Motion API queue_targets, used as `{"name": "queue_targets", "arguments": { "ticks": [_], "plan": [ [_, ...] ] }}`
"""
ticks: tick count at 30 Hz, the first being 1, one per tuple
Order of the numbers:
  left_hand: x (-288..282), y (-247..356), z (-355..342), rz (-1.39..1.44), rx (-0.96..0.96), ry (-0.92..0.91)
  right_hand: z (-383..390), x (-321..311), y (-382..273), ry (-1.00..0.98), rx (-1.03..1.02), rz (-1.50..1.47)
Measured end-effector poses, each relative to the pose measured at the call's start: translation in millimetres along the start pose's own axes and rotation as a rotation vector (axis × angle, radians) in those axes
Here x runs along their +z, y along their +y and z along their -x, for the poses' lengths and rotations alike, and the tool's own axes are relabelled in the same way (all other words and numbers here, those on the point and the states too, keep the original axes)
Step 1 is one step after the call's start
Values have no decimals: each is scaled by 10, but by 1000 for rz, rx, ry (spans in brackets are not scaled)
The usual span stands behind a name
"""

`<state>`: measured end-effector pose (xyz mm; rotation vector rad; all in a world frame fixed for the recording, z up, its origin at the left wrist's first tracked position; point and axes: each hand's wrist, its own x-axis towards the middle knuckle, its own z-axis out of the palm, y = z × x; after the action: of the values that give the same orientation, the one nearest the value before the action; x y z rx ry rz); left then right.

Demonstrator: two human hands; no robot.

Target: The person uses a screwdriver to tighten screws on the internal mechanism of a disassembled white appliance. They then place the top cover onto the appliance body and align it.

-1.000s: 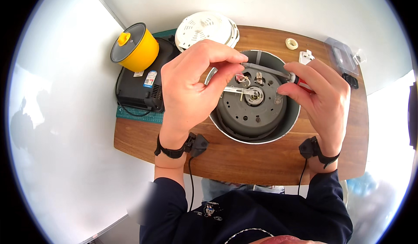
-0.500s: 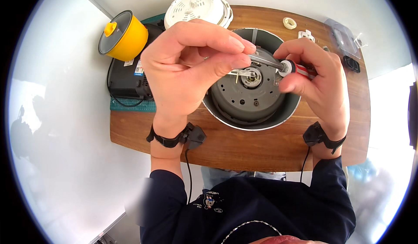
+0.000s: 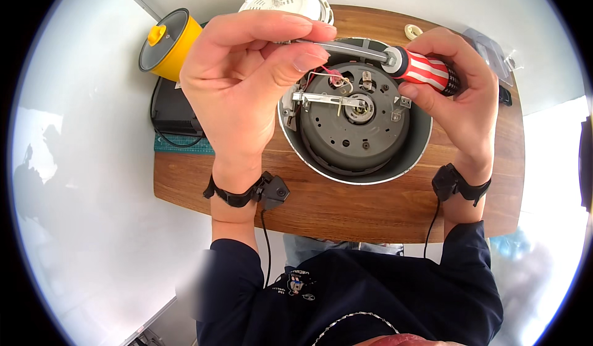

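Note:
A screwdriver (image 3: 425,72) with a red, white and dark handle is held level above an open grey metal appliance housing (image 3: 420,154). My right hand (image 3: 463,99) grips the handle. My left hand (image 3: 235,87) pinches at the end of the metal shaft (image 3: 355,51); whether a small part sits between those fingertips cannot be made out. Below the hands, a round grey plate (image 3: 336,130) inside the housing carries a metal bracket (image 3: 324,100), a centre fitting and red and white wires (image 3: 333,74).
Behind, left to right: a yellow pot (image 3: 173,53) with a lidded top beside a black appliance (image 3: 176,114) on a green mat (image 3: 185,145), a white plastic cover (image 3: 278,0), a small cream ring (image 3: 412,31), a clear plastic case (image 3: 494,50). The wooden table's (image 3: 370,210) front edge is near my body.
My hands and the screwdriver have moved away from my body, upward in the picture. My left hand has shifted left along the shaft, and more of the striped handle now shows.

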<state>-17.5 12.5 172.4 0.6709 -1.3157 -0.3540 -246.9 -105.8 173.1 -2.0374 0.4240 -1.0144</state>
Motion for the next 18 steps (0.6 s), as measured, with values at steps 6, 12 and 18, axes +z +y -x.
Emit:
{"name": "queue_targets", "arguments": {
  "ticks": [6, 12, 18],
  "plan": [
    [2, -2, -14, 33, -122, -7, -17, 37, 69, -34, 108, -103],
    [93, 58, -71, 36, -263, -31, -33, 46, 97, -46, 133, -163],
    [5, -137, -85, -747, -213, -273, -73, 46, 102, 52, 147, -189]
  ]
}}
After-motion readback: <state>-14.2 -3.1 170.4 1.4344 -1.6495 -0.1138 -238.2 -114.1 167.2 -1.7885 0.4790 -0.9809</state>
